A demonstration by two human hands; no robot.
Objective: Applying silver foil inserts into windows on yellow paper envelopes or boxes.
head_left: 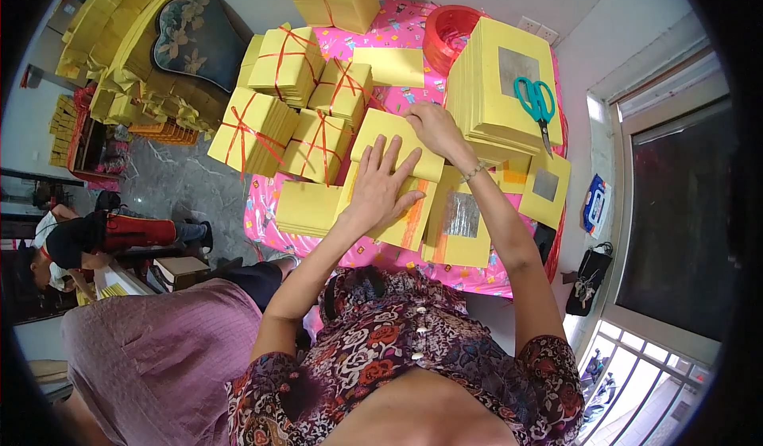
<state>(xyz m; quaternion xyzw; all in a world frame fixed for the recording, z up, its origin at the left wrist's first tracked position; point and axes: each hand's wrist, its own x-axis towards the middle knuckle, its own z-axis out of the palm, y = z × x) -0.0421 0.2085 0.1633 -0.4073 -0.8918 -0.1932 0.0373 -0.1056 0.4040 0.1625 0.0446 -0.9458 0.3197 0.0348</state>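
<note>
On the table in front of me lies a stack of yellow paper (397, 132) with an orange-marked sheet (412, 223) at its near part. My left hand (375, 188) is spread flat on it, fingers stretched away from me. At the far right corner of the yellow paper, my right hand (435, 130) is closed, its fingers curled at the edge; the fingertips are partly hidden. A yellow sheet with a silver square (461, 214) lies under my right forearm. To the left stand several yellow paper bundles (256, 132) tied with red string.
Teal-handled scissors (537, 104) rest on a tall stack of yellow paper (473, 80) at the right. Behind it stands a red plastic basket (433, 40). A pink patterned cloth (266, 215) covers the table. At the left are a chair (200, 36) and another person (107, 235).
</note>
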